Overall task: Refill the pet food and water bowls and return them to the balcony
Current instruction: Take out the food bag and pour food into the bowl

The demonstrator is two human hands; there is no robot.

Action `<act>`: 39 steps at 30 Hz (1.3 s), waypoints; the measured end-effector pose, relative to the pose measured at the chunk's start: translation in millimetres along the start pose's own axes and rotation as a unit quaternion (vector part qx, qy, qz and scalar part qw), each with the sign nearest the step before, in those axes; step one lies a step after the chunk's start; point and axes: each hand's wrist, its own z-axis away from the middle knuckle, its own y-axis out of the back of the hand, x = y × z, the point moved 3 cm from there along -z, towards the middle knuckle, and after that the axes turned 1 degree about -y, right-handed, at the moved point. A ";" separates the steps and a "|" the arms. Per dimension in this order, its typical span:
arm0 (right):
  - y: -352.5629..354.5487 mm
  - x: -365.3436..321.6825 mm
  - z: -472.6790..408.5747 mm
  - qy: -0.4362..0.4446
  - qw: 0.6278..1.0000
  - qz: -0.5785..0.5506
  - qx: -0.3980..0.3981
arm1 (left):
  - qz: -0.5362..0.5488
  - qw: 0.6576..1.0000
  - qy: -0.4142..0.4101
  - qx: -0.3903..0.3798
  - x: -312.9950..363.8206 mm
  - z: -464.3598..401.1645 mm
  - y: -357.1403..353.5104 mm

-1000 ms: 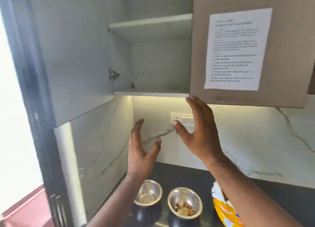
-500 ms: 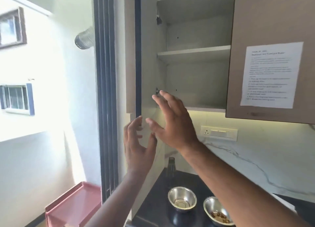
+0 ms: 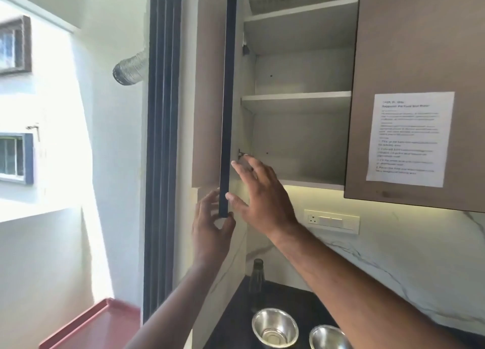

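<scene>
the cupboard door (image 3: 227, 99) is being handled edge-on: its lower corner is pinched by the left hand (image 3: 210, 233), while the right hand (image 3: 262, 196) lies spread against its inner face. both bowls (image 3: 275, 327) sit on the dark surface (image 3: 236, 322) at 6 o'clock. swinging the door shut seems next.

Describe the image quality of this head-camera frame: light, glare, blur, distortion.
Head view: daylight at the left blows the balcony wall to near white; a warm strip under the cabinet lights the backsplash; the left hand and right hand at the open door are slightly soft; text on the taped paper is unreadable; the wide lens makes the uprights lean.
</scene>
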 end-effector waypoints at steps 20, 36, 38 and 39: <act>25.9 262.9 23.4 -0.043 0.966 0.242 0.079 | 0.022 0.986 -0.128 -0.105 -3.3 26.0 -253.8; -31.1 381.4 5.1 -0.095 0.939 0.327 0.045 | 0.018 0.990 -0.097 -0.100 -82.2 -8.1 -337.0; -37.7 390.8 2.3 -0.104 0.938 0.328 0.048 | 0.027 0.989 -0.099 -0.109 -91.1 -13.7 -344.7; -41.0 395.2 0.9 -0.110 0.937 0.329 0.049 | 0.033 0.988 -0.095 -0.114 -94.8 -16.1 -348.5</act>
